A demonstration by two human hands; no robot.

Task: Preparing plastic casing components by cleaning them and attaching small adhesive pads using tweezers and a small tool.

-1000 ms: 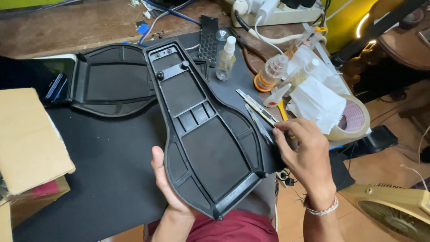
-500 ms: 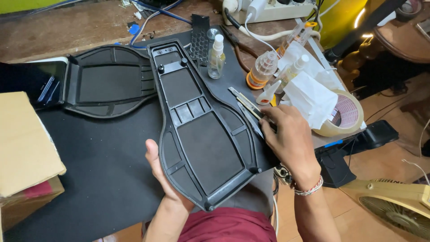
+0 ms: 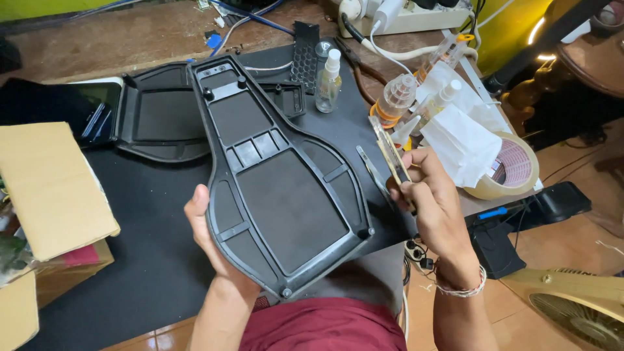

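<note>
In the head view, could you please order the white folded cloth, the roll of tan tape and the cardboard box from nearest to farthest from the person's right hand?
From the right hand:
1. White folded cloth, just above the hand.
2. Roll of tan tape, farther out by the table's right edge.
3. Brown cardboard box, across the mat at far left.

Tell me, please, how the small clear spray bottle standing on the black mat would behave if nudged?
The spray bottle stands upright, tall and narrow, so it would probably tip easily. Its round body would likely roll afterwards. Clear plastic and seemingly little liquid suggest it is light.
</note>
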